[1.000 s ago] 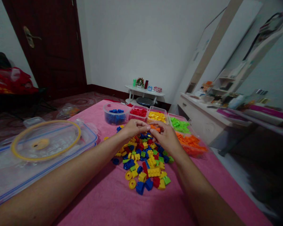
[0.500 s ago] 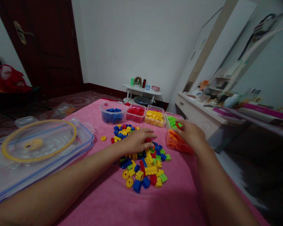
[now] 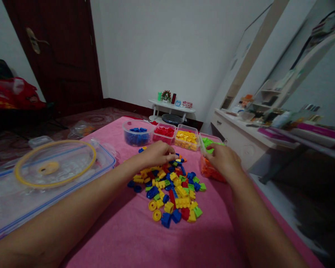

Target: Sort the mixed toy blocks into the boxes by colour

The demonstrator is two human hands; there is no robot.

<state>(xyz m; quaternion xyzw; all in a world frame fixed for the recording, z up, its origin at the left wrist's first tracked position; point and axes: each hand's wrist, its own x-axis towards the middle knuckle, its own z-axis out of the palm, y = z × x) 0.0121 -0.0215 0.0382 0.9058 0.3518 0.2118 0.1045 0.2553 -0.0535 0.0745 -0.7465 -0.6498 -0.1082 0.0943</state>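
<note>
A heap of mixed coloured bricks [image 3: 173, 190] lies on the pink cloth [image 3: 145, 238]. My left hand [image 3: 156, 153] rests palm down on the far edge of the heap, fingers curled onto the bricks; what they pinch is hidden. My right hand [image 3: 225, 160] hovers over the tub of orange bricks [image 3: 208, 172], fingers bent downward, whatever they hold hidden. Behind stand a round tub of blue bricks [image 3: 136, 136], a tub of red bricks [image 3: 164, 133], a tub of yellow bricks [image 3: 186, 137] and a tub of green bricks [image 3: 208, 143].
A large clear lidded box [image 3: 44, 175] with a yellow ring on top sits at the left. A dressing table [image 3: 240, 130] stands to the right of the bed, a small white table [image 3: 171, 108] by the far wall, a dark door [image 3: 58, 56] at the back left.
My hands, joined over the heap a second ago, have parted. The right hand went to the orange tub; the left dropped onto the heap, then shifted slightly toward its far edge.
</note>
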